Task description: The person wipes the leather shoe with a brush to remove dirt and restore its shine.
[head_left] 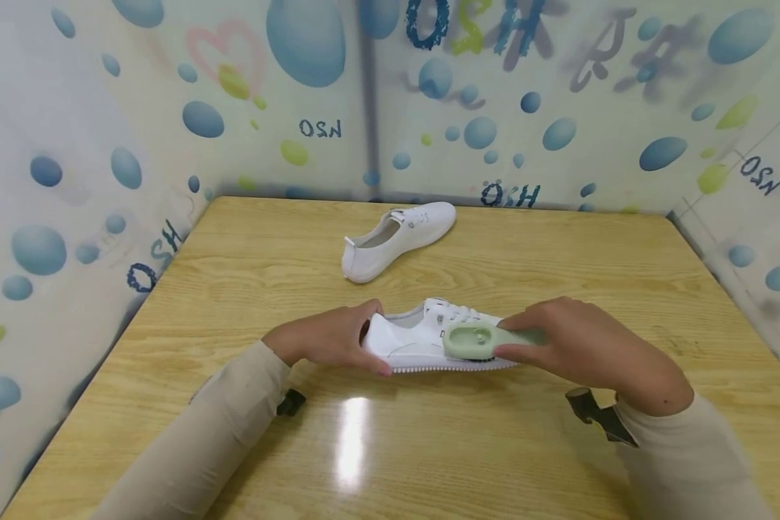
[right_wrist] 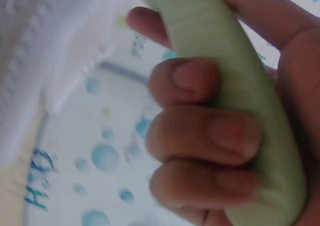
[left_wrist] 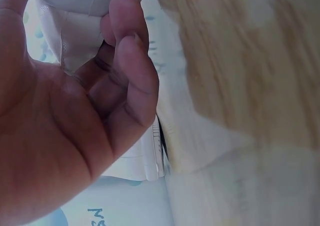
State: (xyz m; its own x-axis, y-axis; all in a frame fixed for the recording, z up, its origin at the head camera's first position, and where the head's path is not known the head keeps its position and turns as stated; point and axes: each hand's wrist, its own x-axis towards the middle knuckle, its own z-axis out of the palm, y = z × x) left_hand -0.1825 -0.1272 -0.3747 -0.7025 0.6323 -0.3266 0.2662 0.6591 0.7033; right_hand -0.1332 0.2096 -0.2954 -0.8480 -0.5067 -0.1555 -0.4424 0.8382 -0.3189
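My left hand (head_left: 334, 338) grips a white lace-up shoe (head_left: 406, 345) by its heel, thumb and fingers on either side. In the left wrist view its fingers curl against the shoe's heel (left_wrist: 82, 30). The shoe is tipped so its side faces me, toe to the right. My right hand (head_left: 581, 347) holds a pale green brush (head_left: 468, 339) by its handle, and the dark bristles lie against the shoe's side near the sole. In the right wrist view, fingers wrap around the green handle (right_wrist: 225, 85).
A second white shoe (head_left: 399, 242) stands farther back on the wooden table (head_left: 266, 260), toe pointing right and away. Walls patterned with blue and green dots (head_left: 305, 43) close off the back and both sides. A dark strap piece (head_left: 601, 415) hangs at the right wrist.
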